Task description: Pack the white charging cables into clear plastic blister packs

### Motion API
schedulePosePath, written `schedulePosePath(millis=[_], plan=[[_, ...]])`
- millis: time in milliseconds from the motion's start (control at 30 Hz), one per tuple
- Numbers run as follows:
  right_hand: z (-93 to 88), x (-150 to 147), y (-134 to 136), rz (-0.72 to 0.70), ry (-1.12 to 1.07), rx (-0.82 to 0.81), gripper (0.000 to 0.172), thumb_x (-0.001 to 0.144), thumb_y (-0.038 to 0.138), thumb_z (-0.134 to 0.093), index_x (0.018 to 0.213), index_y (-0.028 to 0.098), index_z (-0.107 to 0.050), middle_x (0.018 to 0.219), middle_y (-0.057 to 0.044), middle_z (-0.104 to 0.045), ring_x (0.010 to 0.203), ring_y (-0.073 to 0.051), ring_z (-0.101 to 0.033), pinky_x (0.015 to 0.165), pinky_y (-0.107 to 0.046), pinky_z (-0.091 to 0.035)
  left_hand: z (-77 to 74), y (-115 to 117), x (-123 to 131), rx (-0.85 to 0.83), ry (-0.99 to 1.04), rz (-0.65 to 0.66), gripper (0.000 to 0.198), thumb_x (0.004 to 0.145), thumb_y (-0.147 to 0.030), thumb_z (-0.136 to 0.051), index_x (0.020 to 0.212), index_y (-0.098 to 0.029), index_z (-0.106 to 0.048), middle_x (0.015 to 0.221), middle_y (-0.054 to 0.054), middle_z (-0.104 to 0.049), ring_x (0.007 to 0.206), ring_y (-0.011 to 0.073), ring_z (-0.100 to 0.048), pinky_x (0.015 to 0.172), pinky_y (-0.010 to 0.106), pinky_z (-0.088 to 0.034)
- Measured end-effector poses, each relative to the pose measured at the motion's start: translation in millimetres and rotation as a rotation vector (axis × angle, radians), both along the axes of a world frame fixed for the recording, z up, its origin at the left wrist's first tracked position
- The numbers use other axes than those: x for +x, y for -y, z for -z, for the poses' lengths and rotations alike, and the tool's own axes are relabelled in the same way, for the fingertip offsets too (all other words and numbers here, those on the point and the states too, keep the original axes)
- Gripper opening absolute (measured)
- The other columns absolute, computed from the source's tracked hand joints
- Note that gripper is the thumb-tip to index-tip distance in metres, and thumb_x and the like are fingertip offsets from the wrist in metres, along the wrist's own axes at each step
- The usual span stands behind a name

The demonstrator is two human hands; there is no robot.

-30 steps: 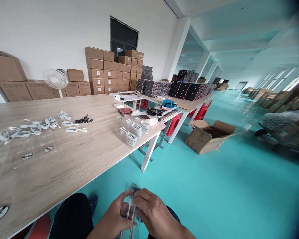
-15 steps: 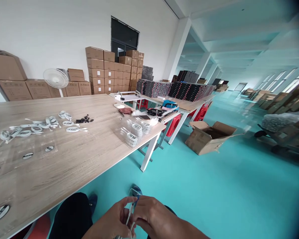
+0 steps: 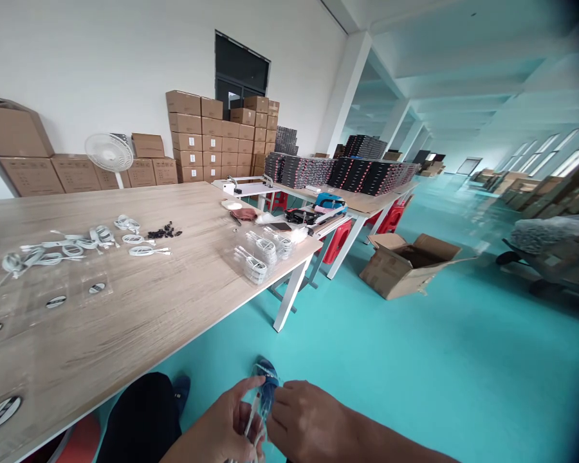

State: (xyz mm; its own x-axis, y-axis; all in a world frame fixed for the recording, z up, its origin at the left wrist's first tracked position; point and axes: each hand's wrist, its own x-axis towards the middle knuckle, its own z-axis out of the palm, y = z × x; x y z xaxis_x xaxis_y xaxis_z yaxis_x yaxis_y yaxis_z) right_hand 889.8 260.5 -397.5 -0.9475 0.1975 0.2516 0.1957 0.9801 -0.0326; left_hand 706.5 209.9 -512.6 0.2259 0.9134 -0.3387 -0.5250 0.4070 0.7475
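Observation:
My left hand (image 3: 226, 421) is closed around a white cable (image 3: 252, 415), held low in front of my lap. Something clear, like thin plastic, shows around the cable. Just to its right is my right hand (image 3: 305, 418), fingers curled and back turned up; whatever they pinch is hidden. On the table (image 3: 188, 296) to the left lie coiled white cables (image 3: 70, 247), small black pieces (image 3: 164, 231) and clear bags with oval black-and-white labels (image 3: 56, 301). Bagged cable coils (image 3: 258, 254) are grouped at the table's right corner.
An open cardboard box (image 3: 405, 267) stands on the green floor to the right. Behind are stacked cartons (image 3: 212, 141), a white fan (image 3: 109, 153) and another table bearing black boxes (image 3: 367, 173). A loaded cart (image 3: 550, 251) stands at far right.
My right hand has shifted right, slightly away from my left hand, and its fingers are more curled. My left hand keeps its hold on the cable.

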Motion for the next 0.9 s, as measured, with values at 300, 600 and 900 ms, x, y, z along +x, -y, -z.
schedulePosePath(millis=[300, 600, 900], plan=[[48.6, -23, 8, 0.922, -0.363, -1.414, 0.032, 0.089, 0.039, -0.045, 0.061, 0.025, -0.05, 0.046, 0.006, -0.045, 0.042, -0.013, -0.039, 0.046, -0.028, -0.03, -9.4, -9, 21, 0.167, -0.582, -0.33, 0.085, 0.068, -0.019, -0.08, 0.147, -0.02, -0.048, 0.07, 0.0, -0.065, 0.069, 0.0212, -0.061, 0.068, 0.03, -0.046], [53.5, -21, 0, 0.909, -0.591, -1.045, 0.005, 0.083, 0.024, -0.063, 0.08, 0.022, -0.066, 0.064, 0.003, -0.057, 0.063, -0.016, -0.05, 0.062, -0.031, -0.04, -7.0, -15, 19, 0.063, -0.062, -0.185, 0.043, 0.055, -0.014, -0.08, 0.097, -0.015, -0.077, 0.072, 0.003, -0.07, 0.068, 0.0188, -0.059, 0.065, 0.03, -0.041], [78.5, -27, 5, 0.765, -0.817, -0.831, 0.019, 0.091, 0.04, -0.063, 0.098, 0.027, -0.076, 0.111, -0.011, -0.06, 0.109, -0.029, -0.059, 0.092, -0.042, -0.051, -25.4, -7, 20, -0.032, 0.234, -0.139, 0.021, 0.06, -0.019, -0.084, 0.079, -0.015, -0.077, 0.07, 0.005, -0.072, 0.066, 0.018, -0.065, 0.068, 0.029, -0.044]])
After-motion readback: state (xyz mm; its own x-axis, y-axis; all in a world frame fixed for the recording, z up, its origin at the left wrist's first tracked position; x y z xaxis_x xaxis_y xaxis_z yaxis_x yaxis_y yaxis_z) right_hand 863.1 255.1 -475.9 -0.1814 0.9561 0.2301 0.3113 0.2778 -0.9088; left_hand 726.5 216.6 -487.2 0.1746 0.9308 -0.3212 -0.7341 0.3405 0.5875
